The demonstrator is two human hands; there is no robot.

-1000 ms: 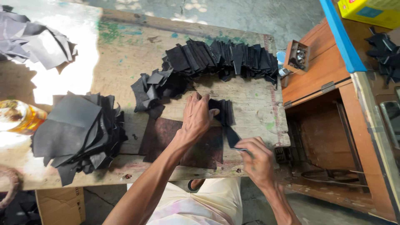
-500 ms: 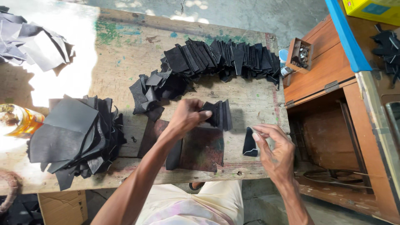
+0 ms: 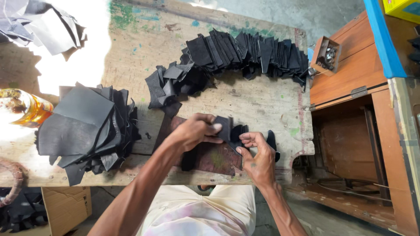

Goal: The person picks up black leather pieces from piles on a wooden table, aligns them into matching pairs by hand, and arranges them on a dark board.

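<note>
My left hand (image 3: pixel 194 131) pinches a small stack of folded black leather pieces (image 3: pixel 228 128) just above a dark reddish-brown slab (image 3: pixel 214 158) on the wooden table (image 3: pixel 258 105). My right hand (image 3: pixel 258 157) meets the same stack from the right, fingers curled on its lower edge. A further black piece (image 3: pixel 272 142) shows behind my right hand. Beyond my hands, a long curved row of overlapped black leather pieces (image 3: pixel 245 52) runs across the table's far side.
A tall pile of larger black leather sheets (image 3: pixel 87 126) sits at the left. An amber bottle (image 3: pixel 26 109) lies at the far left edge. More dark scraps (image 3: pixel 39 22) lie top left. A wooden cabinet (image 3: pixel 350 87) with a small box of metal parts (image 3: pixel 326 53) stands right.
My right hand has come in from the right edge of the slab and joined my left hand on the stack of black pieces. My left hand has shifted slightly toward me.
</note>
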